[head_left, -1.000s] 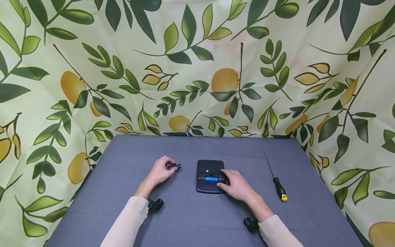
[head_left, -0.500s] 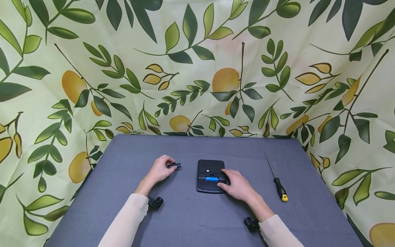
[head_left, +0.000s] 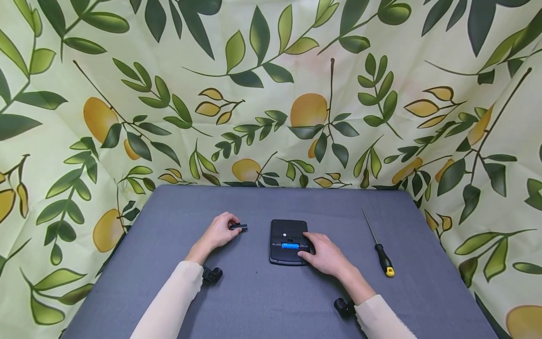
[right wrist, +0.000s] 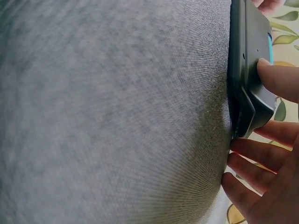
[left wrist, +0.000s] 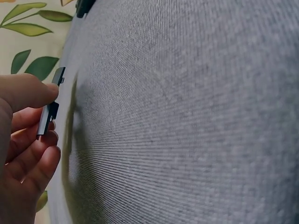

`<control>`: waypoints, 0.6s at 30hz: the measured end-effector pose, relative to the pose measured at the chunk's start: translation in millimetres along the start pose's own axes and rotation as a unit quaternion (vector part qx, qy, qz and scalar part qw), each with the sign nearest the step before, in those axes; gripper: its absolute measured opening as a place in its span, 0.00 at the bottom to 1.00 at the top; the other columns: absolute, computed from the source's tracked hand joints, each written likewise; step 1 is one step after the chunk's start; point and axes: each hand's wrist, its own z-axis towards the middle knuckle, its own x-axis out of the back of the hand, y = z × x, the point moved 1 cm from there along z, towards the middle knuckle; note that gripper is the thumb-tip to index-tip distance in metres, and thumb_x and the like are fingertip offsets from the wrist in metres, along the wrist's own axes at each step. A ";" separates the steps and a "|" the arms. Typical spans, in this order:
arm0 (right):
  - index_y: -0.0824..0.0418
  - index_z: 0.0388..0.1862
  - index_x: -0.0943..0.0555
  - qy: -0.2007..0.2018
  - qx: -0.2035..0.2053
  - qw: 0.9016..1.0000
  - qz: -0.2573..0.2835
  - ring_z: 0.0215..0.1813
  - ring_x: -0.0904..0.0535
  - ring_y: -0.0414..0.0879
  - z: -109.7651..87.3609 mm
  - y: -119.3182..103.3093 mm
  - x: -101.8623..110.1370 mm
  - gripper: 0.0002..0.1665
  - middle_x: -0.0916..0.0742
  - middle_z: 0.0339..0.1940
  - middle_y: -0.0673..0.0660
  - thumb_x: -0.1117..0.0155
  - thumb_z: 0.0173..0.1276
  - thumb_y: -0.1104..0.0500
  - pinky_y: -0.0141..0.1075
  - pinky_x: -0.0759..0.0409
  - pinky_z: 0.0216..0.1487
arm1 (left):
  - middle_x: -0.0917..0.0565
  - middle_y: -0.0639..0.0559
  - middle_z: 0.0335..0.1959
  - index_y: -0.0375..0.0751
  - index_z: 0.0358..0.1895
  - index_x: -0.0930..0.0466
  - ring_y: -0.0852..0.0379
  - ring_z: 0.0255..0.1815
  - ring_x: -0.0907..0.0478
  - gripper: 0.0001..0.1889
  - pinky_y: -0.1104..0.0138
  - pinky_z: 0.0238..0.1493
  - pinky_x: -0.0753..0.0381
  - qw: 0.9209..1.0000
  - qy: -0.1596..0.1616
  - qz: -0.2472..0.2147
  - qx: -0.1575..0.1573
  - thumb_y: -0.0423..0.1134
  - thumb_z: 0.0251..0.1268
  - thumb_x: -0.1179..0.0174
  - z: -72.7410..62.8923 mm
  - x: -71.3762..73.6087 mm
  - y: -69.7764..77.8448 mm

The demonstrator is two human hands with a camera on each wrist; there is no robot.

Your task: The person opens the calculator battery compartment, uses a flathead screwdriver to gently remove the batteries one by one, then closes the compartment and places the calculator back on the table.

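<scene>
Between the thumb and fingers of my left hand (head_left: 221, 231) is a small dark battery cover (left wrist: 46, 122), held above the cloth to the left of the calculator. Little tabs stick out along one side of it in the left wrist view. The black calculator (head_left: 288, 230) lies face down, its battery compartment uncovered with a blue battery (head_left: 290, 246) in it. My right hand (head_left: 328, 252) holds the calculator's right side: the thumb rests on its back and the index finger touches its edge, seen in the right wrist view. The other fingertips reach down to the cloth.
A screwdriver (head_left: 383, 259) with a black and yellow handle lies on the right of the grey cloth-covered table (head_left: 262, 306), its shaft pointing away. A leaf-and-fruit patterned curtain (head_left: 271, 103) hangs behind the table and along both sides.
The left hand and battery cover shift and turn very slightly. The right hand, calculator and screwdriver stay in place.
</scene>
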 end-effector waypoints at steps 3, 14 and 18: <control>0.63 0.72 0.26 -0.001 -0.001 1.000 0.001 0.71 0.29 0.60 -0.5 -0.5 0.7 0.39 0.21 0.68 0.64 0.30 0.68 0.45 0.58 0.29 0.67 | 0.20 0.49 0.34 0.35 0.39 0.16 0.53 0.34 0.24 0.09 0.60 0.38 0.24 1.000 0.003 0.000 -0.012 0.35 0.57 0.31 0.4 -0.2 -2.7; 0.64 0.72 0.27 -0.009 -0.011 1.000 0.000 0.72 0.30 0.60 -2.1 -3.6 3.2 0.40 0.22 0.69 0.65 0.30 0.68 0.45 0.58 0.31 0.68 | 0.17 0.49 0.39 0.36 0.43 0.13 0.50 0.42 0.24 0.09 0.54 0.48 0.24 0.999 -0.027 0.001 0.035 0.34 0.60 0.31 6.5 -1.2 -8.1; 0.64 0.73 0.28 -0.008 -0.011 1.000 -0.001 0.72 0.31 0.60 -1.5 -4.3 2.8 0.40 0.23 0.70 0.65 0.30 0.68 0.45 0.58 0.31 0.69 | 0.17 0.47 0.40 0.36 0.44 0.13 0.47 0.46 0.25 0.10 0.51 0.52 0.26 0.999 -0.024 0.009 0.041 0.34 0.60 0.31 7.7 -2.0 -9.8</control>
